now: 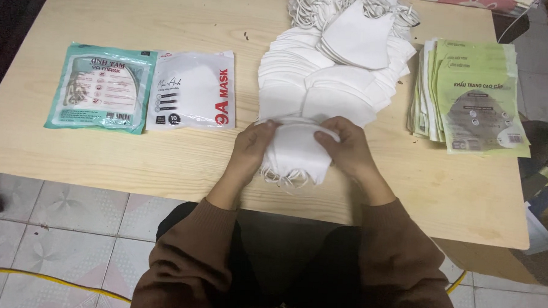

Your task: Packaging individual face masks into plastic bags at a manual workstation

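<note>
Masks (295,155) gripped by both hands, loops hanging toward the person.

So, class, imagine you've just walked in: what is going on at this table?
A person in a brown sweater sits at a wooden table, gripping a small stack of white face masks between the left hand and right hand near the table's front edge. Behind it lies a long fanned-out pile of loose white masks. To the left lie a teal mask packet and a white mask packet; to the right sits a stack of green packets.
</note>
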